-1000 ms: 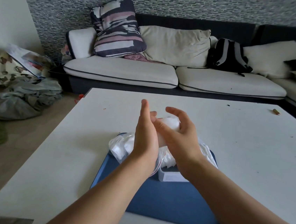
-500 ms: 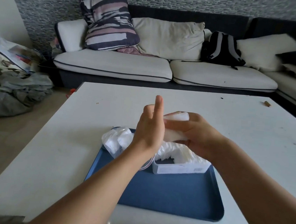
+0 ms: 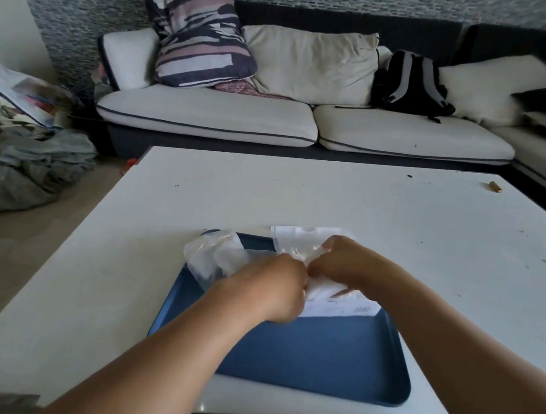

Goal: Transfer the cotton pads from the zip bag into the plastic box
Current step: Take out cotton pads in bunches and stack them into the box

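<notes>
A clear plastic box (image 3: 342, 307) with a printed label stands on the blue tray (image 3: 316, 359), its white flap (image 3: 305, 239) raised behind it. White cotton pads (image 3: 318, 287) fill the box between my hands. My right hand (image 3: 339, 264) curls over the pads from the far right side. My left hand (image 3: 278, 290) is down at the box's left end, fingers curled onto the pads and hidden from view. The crumpled clear zip bag (image 3: 214, 256) lies on the tray's far left corner, just left of my left hand.
The tray sits near the front edge of a white table (image 3: 398, 220). A small brown object (image 3: 495, 187) lies at the table's far right. A sofa with cushions and a black backpack (image 3: 409, 83) stands behind; clothes lie on the floor at left.
Both hands have come down from above the tray, bringing the stack of cotton pads into the box. My left hand has gone from flat and upright to curled.
</notes>
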Demonstrator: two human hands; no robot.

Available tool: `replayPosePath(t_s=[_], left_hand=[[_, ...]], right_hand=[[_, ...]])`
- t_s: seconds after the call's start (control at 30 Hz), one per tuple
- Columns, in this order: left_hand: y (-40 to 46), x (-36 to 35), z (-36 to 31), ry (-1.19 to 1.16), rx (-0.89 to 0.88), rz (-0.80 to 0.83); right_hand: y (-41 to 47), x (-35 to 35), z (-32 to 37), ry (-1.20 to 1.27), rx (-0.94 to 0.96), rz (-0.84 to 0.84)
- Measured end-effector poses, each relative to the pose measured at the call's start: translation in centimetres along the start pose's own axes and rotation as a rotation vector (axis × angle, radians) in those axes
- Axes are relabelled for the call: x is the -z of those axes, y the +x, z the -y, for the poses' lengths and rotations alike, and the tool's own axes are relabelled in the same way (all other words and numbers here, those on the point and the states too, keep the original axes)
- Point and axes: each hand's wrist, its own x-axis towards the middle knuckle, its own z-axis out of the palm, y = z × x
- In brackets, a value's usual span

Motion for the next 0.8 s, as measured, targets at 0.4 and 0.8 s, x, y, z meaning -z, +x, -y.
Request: replayPosePath(t_s=[0.4, 0.8], left_hand=[[-0.2, -0.9, -0.4, 0.016, 0.011, 0.078], [-0.3, -0.9, 0.1, 0.009, 0.006, 0.103]], right_hand=[[1.7, -2.9, -0.4, -0.414, 0.099, -0.108], [1.3, -2.4, -1.0, -0.538, 0.134, -0.332]])
